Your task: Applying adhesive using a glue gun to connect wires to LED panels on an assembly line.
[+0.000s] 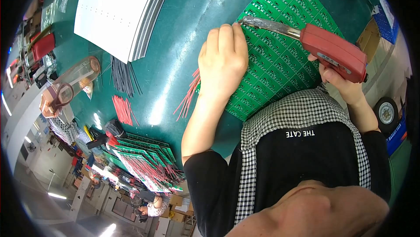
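A large green circuit board panel (pixel 280 49), printed with many small repeated boards, lies on the table in front of me. My left hand (pixel 224 57) rests over its left edge, fingers curled together around a bunch of thin red wires (pixel 189 95) whose ends stick out on the hand's left side. The fingertips and what they pinch are mostly hidden. In my right hand (pixel 334 77) is a red soldering gun (pixel 334 49), gripped from below. Its metal barrel points left across the panel, and the tip is right beside my left fingertips; whether it touches anything, I cannot tell.
On the green table (pixel 175 53) lie a stack of white sheets (pixel 116 14), black wires (pixel 123 77) and loose red wires (pixel 124 109). A clear brownish bottle (pixel 72 84) stands farther left. Wired green boards (pixel 144 160) are piled near my left elbow. Another person (pixel 153 206) is in the background.
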Available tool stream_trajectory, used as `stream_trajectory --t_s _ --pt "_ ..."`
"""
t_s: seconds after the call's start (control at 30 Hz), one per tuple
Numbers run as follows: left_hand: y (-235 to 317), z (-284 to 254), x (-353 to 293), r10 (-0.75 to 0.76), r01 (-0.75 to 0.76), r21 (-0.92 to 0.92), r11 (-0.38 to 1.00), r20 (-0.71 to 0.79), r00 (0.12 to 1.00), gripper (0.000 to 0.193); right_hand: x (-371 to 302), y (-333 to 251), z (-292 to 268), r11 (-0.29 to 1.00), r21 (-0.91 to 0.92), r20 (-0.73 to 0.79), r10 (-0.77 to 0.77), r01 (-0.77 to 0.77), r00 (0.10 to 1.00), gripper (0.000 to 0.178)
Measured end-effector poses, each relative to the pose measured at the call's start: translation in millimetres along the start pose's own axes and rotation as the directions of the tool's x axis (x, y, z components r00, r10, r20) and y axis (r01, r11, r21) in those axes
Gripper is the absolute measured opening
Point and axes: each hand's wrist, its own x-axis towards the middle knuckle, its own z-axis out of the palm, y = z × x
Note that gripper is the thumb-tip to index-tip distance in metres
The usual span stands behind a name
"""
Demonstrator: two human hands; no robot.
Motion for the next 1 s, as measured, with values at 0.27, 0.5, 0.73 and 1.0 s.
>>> stream_trajectory --t_s 0.27,0.5,0.73,1.0 --pt "0.0 -0.9 0.0 0.013 -0.013 0.009 1.0 -0.015 1.0 0.026 0.2 3.5 -1.6 0.997 0.076 -0.03 -0.021 0.023 0.999 0.04" --pt "-4.2 6.4 6.2 0.076 -0.081 -0.036 0.996 -0.123 0.99 0.023 -1.6 2.6 -3.0 0.997 0.072 -0.119 -0.024 0.033 0.993 0.037" --pt "-1.7 8.2 13.1 0.093 -0.095 -0.027 0.995 -0.074 0.993 0.023 0.6 2.8 -3.1 0.997 0.073 -0.12 0.02 -0.011 0.993 0.028" --pt "0.3 9.4 16.5 0.117 -0.121 -0.047 0.992 -0.077 0.99 0.024 -4.5 -0.1 -8.8 0.995 0.026 -0.131 0.095 -0.093 0.987 0.028"
